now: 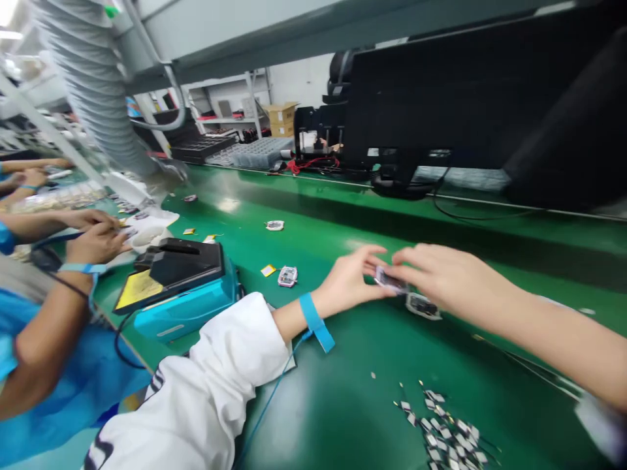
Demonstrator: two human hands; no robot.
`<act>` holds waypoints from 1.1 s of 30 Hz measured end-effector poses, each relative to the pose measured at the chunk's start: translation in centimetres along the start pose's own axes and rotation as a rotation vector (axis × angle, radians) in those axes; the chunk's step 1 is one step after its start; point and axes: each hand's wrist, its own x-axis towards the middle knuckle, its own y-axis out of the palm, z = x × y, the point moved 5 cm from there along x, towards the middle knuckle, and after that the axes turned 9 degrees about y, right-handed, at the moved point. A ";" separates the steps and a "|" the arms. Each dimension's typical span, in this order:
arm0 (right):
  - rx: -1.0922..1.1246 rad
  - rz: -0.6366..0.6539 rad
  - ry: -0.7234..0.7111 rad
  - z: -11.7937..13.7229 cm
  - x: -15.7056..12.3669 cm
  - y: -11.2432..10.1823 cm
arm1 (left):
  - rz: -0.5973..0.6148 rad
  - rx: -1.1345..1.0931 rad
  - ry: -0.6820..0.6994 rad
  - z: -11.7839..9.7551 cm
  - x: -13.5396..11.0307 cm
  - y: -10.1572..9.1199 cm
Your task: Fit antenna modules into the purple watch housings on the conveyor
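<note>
Pinching a small flat circuit module (390, 281) between both hands, you are holding it just over a second module (422, 305) lying on the green bench mat (313, 222). Your left hand (347, 284) is closing its fingers on the module's near end, and your right hand (441, 274) is gripping the far end with its fingertips, nearly closed, leaving a gap about as thin as the module.

Item: a blue wrist strap (313, 320) is circling your left wrist, just past a white sleeve (196, 391), with a blue cord (274, 398) trailing down.

Item: a loose heap of small silver-and-black tabs (441, 424) is lying on the mat below your hands.

Item: two further modules (287, 276) and a yellow square (267, 269) are sitting left of your hands, beside a teal-and-black machine (179, 287).

Item: a co-worker's hands (95, 241) are working at the far left, near a white bag (147, 228).

Item: black monitors (465, 98) are standing along the bench's far edge, with a grey duct (93, 85) and a cardboard box (281, 121) showing beyond.
</note>
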 end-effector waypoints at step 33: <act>0.537 0.233 0.722 1.8 -10.3 5.0 | 0.946 0.578 0.420 -5.2 -9.0 6.0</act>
